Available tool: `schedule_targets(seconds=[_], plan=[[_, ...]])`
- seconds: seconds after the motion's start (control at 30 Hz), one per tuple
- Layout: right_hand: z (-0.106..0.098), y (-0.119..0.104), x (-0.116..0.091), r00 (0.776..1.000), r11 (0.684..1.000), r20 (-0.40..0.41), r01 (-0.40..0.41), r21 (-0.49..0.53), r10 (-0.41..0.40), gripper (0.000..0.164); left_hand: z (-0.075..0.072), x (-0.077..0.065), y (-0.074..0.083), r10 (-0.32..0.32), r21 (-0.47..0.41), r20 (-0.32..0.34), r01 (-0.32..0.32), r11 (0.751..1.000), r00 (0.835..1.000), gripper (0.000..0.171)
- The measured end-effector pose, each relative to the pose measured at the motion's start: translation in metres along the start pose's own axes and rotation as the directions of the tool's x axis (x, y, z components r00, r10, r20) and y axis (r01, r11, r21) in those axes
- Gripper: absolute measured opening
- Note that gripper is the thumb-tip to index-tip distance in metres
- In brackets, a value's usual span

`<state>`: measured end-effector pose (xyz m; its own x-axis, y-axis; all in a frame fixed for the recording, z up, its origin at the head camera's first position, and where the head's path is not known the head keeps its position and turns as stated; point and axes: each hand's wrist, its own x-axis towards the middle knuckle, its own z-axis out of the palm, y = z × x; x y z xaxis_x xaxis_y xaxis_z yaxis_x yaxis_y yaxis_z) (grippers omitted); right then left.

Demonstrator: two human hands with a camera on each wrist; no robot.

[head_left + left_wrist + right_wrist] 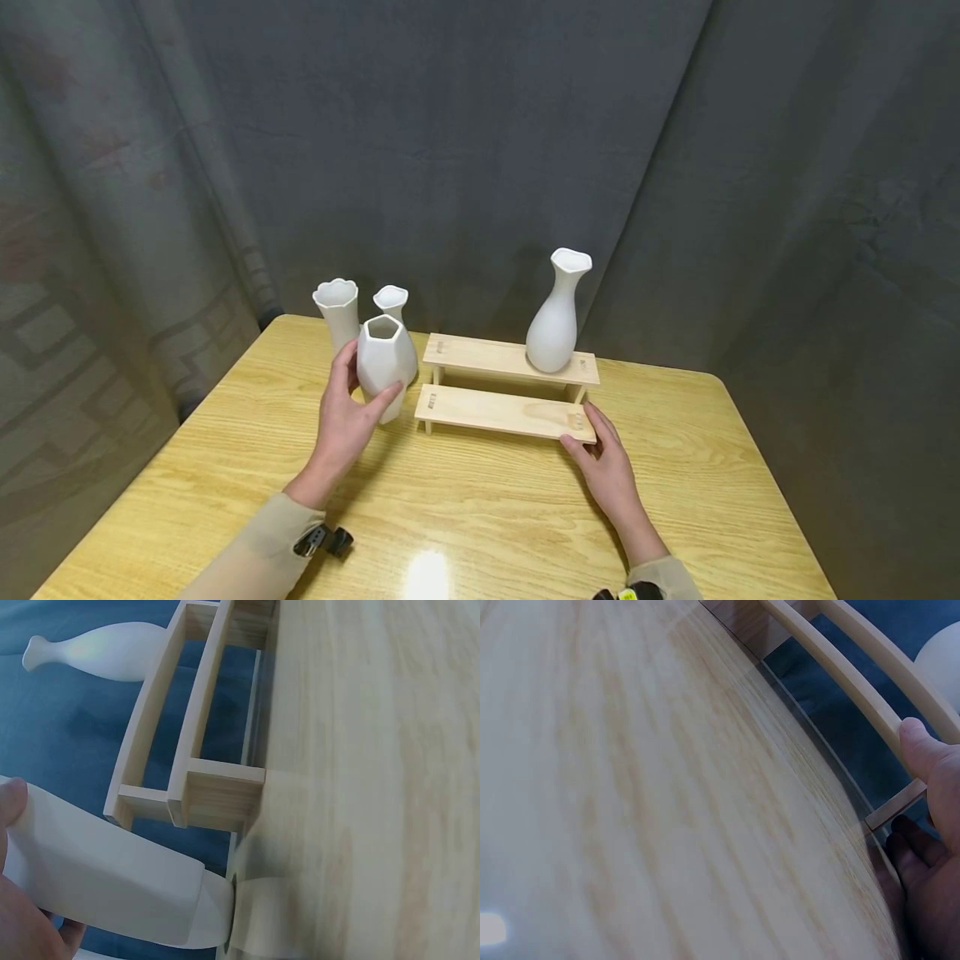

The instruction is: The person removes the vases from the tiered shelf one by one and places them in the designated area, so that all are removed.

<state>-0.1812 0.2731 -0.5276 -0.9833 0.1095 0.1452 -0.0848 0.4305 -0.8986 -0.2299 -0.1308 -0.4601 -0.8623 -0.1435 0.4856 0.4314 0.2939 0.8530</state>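
My left hand (349,417) grips a white faceted vase (387,358) with a five-sided mouth, thumb on its front and fingers round its left side. In the left wrist view, the narrower base of this vase (112,870) is close over the tabletop. My right hand (606,467) holds the right end of the lower step of a two-tier wooden stand (502,410). The right wrist view has the thumb (917,746) on the step's front edge, other fingers beside the leg. A slender-necked white vase (553,329) stands on the upper step, towards its right end.
Behind the held vase are a white vase with a scalloped rim (337,308) and another narrow-necked white vase (392,302), partly hidden. All stand on a light wood table (480,517). Grey curtains (450,167) hang right behind the table's back edge.
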Motion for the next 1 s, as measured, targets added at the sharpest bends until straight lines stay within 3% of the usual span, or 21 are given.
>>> schedule_targets(seconds=[0.57, 1.0], plan=[[-0.001, 0.0, 0.0, 1.0, 1.0, -0.001, 0.007, 0.001, -0.007, 0.082, 0.006, -0.004, -0.019, -0.017, -0.008, 0.064, 0.018, 1.0, 0.998, 0.091], [-0.001, -0.001, 0.0, 1.0, 1.0, 0.004, -0.01, -0.007, 0.01, 0.083, 0.008, -0.003, -0.02, -0.033, 0.015, 0.073, 0.032, 0.999, 0.997, 0.095]])
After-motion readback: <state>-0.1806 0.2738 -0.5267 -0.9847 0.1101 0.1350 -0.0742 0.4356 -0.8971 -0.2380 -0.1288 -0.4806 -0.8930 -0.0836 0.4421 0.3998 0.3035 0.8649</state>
